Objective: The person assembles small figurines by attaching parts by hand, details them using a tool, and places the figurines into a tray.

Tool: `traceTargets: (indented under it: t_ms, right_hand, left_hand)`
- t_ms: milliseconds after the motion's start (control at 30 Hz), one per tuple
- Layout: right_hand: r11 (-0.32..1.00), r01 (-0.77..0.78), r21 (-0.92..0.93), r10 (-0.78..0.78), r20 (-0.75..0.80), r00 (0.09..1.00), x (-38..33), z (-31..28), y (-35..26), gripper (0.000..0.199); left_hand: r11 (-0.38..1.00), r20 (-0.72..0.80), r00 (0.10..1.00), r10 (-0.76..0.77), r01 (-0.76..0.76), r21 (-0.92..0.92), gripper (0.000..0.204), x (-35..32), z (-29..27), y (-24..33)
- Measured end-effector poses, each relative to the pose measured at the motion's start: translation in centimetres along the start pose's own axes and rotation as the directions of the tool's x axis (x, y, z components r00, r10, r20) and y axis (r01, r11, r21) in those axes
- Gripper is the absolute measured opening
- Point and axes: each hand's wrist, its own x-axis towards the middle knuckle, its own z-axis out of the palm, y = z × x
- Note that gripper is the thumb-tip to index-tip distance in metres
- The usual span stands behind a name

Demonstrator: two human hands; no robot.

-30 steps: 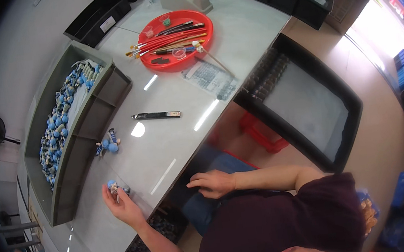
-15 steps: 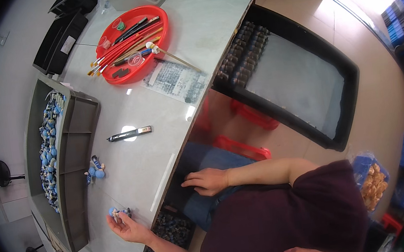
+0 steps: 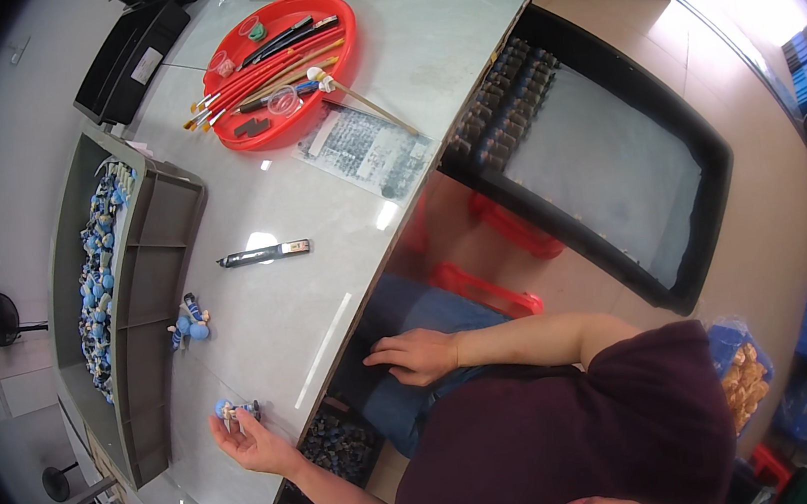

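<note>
Head view: left hand (image 3: 251, 444) holds a small blue-headed figurine (image 3: 236, 410).

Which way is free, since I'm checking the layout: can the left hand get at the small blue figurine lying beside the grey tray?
Probably yes. The left hand holds another figurine, but only bare tabletop separates it from the small blue figurine.
</note>
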Motion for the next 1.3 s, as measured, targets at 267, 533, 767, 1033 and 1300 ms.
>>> traceTargets:
  t_ms: [267,533,767,1033,1300]
  right_hand:
    - [0.996,-0.063,-0.059,0.065,0.029,0.997,0.7,-1.2,-0.4,0.048]
    - [0.983,0.182,-0.003,-0.181,-0.112,0.977,-0.1,-0.1,-1.2,0.048]
    - [0.689,0.723,0.049,-0.579,-0.562,0.590,9.6,-8.6,-13.0,0.060]
    - [0.082,0.965,-0.248,-0.701,-0.703,-0.121,15.0,-14.1,-25.9,0.029]
    - [-0.357,0.923,-0.140,-0.728,-0.578,-0.369,15.1,-13.2,-29.7,0.027]
  left_hand:
    - [0.994,-0.023,0.999,-0.028,0.025,-0.106,0.044,0.5,1.1,-0.4]
    - [0.995,-0.076,0.997,-0.027,0.019,-0.102,0.041,0.1,-0.1,0.4]
    - [0.993,-0.153,0.982,0.110,-0.114,-0.016,0.043,-0.1,-0.9,0.6]
    - [0.996,-0.093,0.994,0.054,-0.060,-0.064,0.041,0.2,-1.2,1.3]
    - [0.994,-0.087,0.994,0.059,-0.066,-0.089,0.042,0.3,-1.2,0.9]
